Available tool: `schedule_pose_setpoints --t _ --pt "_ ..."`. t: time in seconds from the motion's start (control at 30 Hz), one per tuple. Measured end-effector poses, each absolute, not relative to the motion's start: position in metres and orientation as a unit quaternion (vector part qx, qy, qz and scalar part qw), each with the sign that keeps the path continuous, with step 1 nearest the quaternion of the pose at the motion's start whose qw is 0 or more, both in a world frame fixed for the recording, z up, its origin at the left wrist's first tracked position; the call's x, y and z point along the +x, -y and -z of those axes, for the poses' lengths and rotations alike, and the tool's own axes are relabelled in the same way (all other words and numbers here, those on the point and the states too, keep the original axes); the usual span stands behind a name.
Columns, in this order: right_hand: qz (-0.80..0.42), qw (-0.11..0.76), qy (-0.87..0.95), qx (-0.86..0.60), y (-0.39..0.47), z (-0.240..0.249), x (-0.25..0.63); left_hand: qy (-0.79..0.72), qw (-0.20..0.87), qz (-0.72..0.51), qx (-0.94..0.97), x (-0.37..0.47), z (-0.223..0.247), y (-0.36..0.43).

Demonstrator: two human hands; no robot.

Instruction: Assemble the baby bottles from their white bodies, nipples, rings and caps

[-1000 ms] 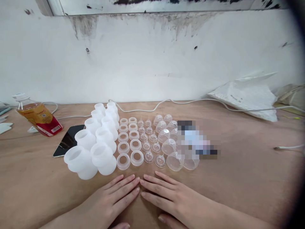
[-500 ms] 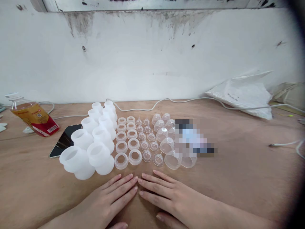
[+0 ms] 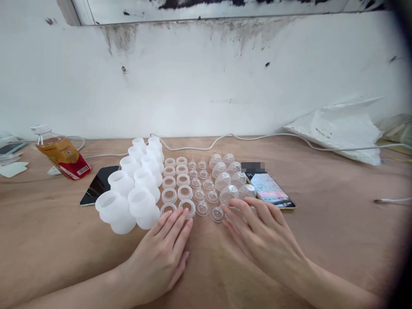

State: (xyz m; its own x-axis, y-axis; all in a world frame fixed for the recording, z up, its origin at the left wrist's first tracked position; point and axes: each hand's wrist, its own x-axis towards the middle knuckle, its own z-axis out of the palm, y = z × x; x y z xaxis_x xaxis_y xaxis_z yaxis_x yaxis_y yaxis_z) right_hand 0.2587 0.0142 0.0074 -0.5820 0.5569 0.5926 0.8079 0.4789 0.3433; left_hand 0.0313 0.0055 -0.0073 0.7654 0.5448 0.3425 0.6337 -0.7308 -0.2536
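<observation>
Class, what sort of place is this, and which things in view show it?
Probably a simple workroom: matching white containers and translucent rings line up in rows on a brown tabletop, set against a stained wall.

CAM: head, sole view | MOUNT: worn on the person's head, above the tabletop [image 3: 337,231] | FACING: forward and down, wall [image 3: 180,90] nearly square-on across upper frame, tabletop across lower half | RANGE: near, forearms [image 3: 96,283] cut off at lower left and lower right, fingers [image 3: 175,225] at lower centre
</observation>
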Motion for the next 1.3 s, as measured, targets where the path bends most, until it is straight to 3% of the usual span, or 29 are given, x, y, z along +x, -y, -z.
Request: schedule_pose_setpoints --t 0.3,0.43,0.6,0.7,0.8,1.13,1.3 --pt "0.234 0.191 0.863 -0.406 -0.021 0.003 0.260 0.307 0.161 0.190 -0.919 0.034 0.010 -0.005" --pt "0.213 0.223 0.866 -0.393 -0.022 0.003 0.259 0.336 0.136 0.129 -0.923 0.034 0.013 -0.006" --pt "0.179 0.297 0.876 -0.336 -0.019 -0.002 0.260 0.321 0.141 0.205 -0.914 0.035 0.021 -0.009" --pt "0.116 0.324 0.892 -0.293 -0.016 0.000 0.257 0.292 0.178 0.245 -0.907 0.038 0.024 -0.012" --pt "0.035 0.296 0.917 -0.267 -0.013 0.008 0.252 0.278 0.183 0.256 -0.908 0.041 0.025 -0.015" --pt "-0.065 0.242 0.906 -0.340 -0.010 0.017 0.250 0.318 0.006 0.252 -0.914 0.038 0.020 -0.013" --pt "-0.119 0.346 0.867 -0.337 -0.010 0.017 0.255 0.321 -0.134 0.322 -0.881 0.036 0.019 -0.010"
